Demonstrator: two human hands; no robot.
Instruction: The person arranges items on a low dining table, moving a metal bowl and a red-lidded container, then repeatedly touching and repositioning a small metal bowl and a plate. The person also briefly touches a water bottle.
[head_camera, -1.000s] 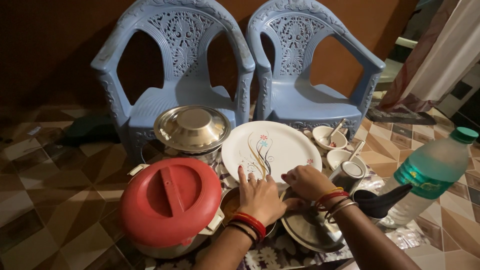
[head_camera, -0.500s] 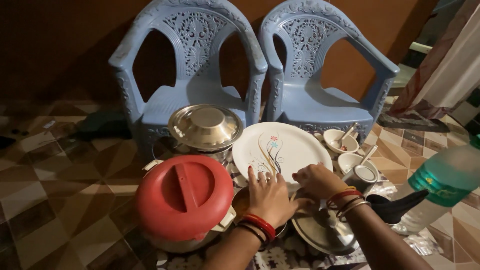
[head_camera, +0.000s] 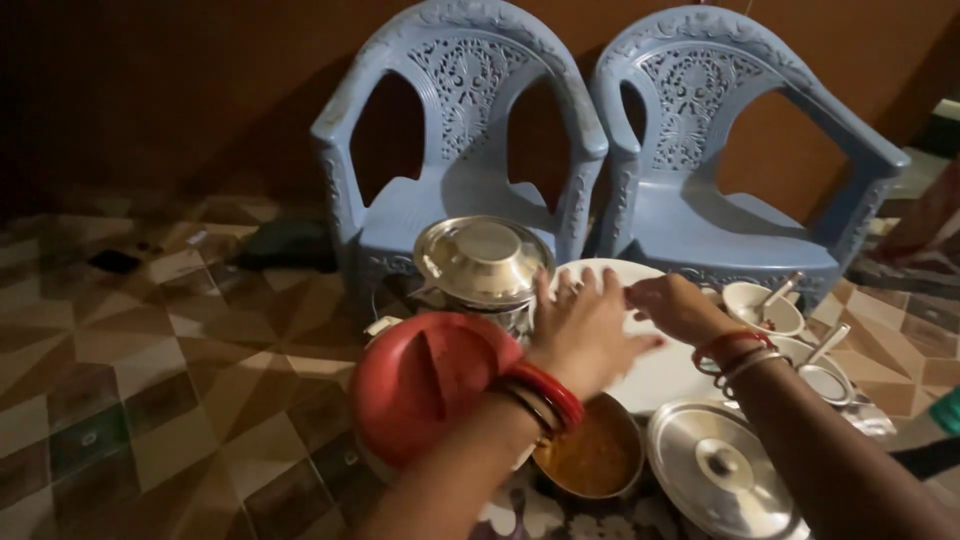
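Both hands are over the white plate (head_camera: 655, 375): left hand (head_camera: 585, 335) with fingers spread flat, holding nothing; right hand (head_camera: 675, 305) at the far rim, grip unclear. Looks like a lift starting; it needs a firm hold clear of the open curry pot (head_camera: 590, 455).

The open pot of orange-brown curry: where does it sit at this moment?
In the head view the curry pot sits low, right of centre, between the red casserole lid and the loose steel lid, below the left hand.
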